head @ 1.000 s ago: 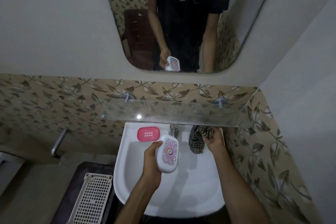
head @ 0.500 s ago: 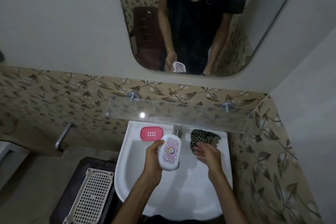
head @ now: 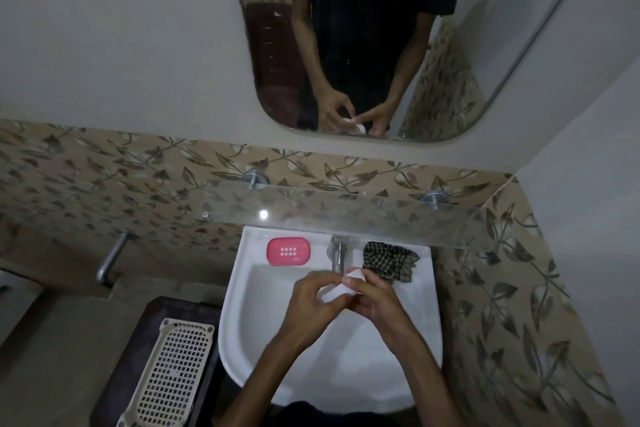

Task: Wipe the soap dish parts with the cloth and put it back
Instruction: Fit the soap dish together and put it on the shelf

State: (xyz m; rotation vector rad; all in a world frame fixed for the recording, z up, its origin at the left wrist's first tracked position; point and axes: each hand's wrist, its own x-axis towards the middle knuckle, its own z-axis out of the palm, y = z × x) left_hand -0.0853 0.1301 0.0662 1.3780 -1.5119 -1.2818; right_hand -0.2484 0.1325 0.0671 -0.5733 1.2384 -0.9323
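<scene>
I hold the white soap dish (head: 341, 288) over the middle of the white sink (head: 249, 305), just near of the metal tap (head: 337, 253). My left hand (head: 308, 302) curls round its left end, fingers wrapped over the top, and my right hand (head: 375, 302) curls round its right end, so only a strip of white plastic shows between them. The dish lies tilted, its far right end higher and close to the tap's spout. I cannot tell from here whether it is in one piece or two.

The pink soap dish insert (head: 288, 251), with small white slots in its middle, lies flat on the far left ledge of the sink, to the left of the tap and well apart from my hands. The checked cloth (head: 389, 262) lies bunched on the far right ledge, right of the tap, one corner hanging over the inner edge toward the bowl, just far of my right hand and not touching it.

A glass shelf (head: 346, 215) runs along the leaf-patterned wall above the sink's far edge. Above it the mirror (head: 502, 45) shows my two hands together round the white piece. On the near left, a cream perforated tray (head: 169, 371) lies on a dark stand beside the sink.
</scene>
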